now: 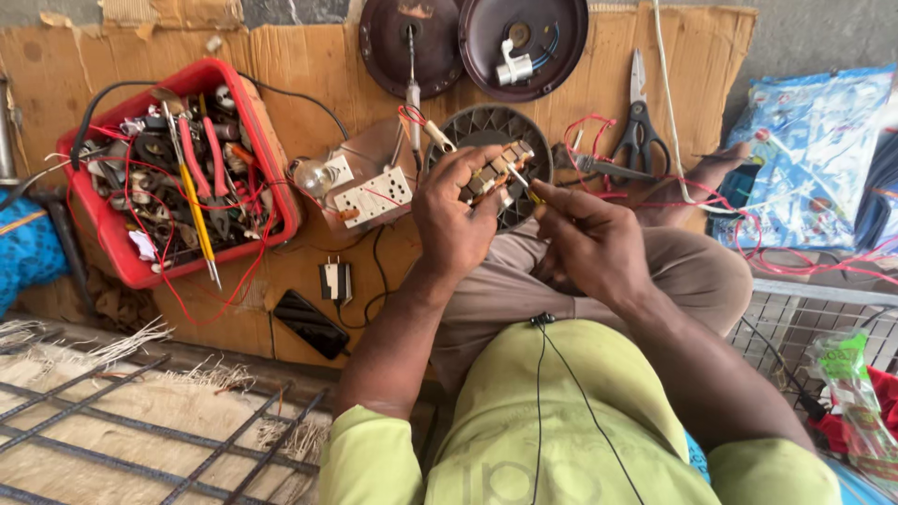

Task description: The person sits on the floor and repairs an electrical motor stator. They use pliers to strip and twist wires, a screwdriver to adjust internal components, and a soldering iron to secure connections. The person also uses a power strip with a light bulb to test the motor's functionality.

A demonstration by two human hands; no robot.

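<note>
My left hand [452,213] grips a small brown electrical part with metal contacts [496,170], held up over a round grey slotted fan housing [486,126]. My right hand [582,236] pinches a thin yellow-handled screwdriver [521,180] whose tip rests against that part. Both hands meet above my crossed legs, over a sheet of brown cardboard [309,56].
A red tray [265,140] of pliers, wires and screwdrivers sits at left. A white switch-and-socket board [374,196] with a bulb [313,175], a black phone [311,324], scissors [638,120], two brown round covers [468,33] and red wire [730,210] lie around. Metal grating [795,318] is at right.
</note>
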